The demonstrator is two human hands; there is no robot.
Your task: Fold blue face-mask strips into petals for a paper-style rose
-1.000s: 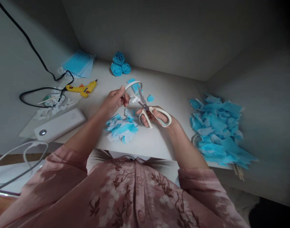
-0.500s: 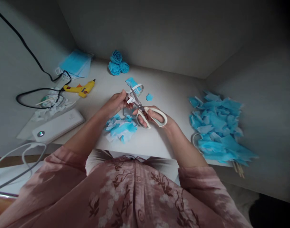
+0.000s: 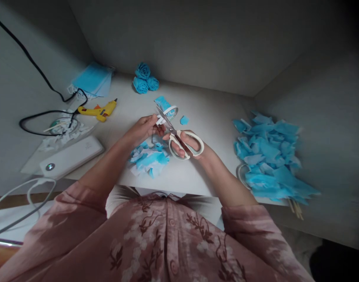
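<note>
Two bare hands over the bench (image 3: 214, 117). Right hand (image 3: 185, 141) closed around scissors (image 3: 173, 132): smooth cream plastic handles, fingers through the loops, narrow metal blades pointing up and left to the other hand. Left hand (image 3: 150, 124) pinching a thin white strip (image 3: 176, 111), which curves up in a smooth loop beside the blades. Just beyond: flat blue piece (image 3: 160, 101), partly behind blades and loop; small angular blue cutout (image 3: 184, 120) to its right. Nearer the body, loose heap of soft blue-and-white scraps (image 3: 151, 159). Farther back, three ruffled, round blue roses (image 3: 143, 71), touching. Left side: yellow glue gun (image 3: 102, 111), flat pleated blue masks (image 3: 90, 77), white power bank (image 3: 72, 154) with rounded edges, crumpled white bits (image 3: 67, 135). Right side: big pile of thin, creased blue petals (image 3: 267, 150), thin sticks (image 3: 296, 209) poking out at the front edge.

Bench pale and smooth, plain grey walls (image 3: 179, 43) on three sides, dim light. Black cord (image 3: 26, 49) cut off at left. Left fingertips partly covered by blades; can't tell whether blades touch the strip. Sticks' other ends hidden.
</note>
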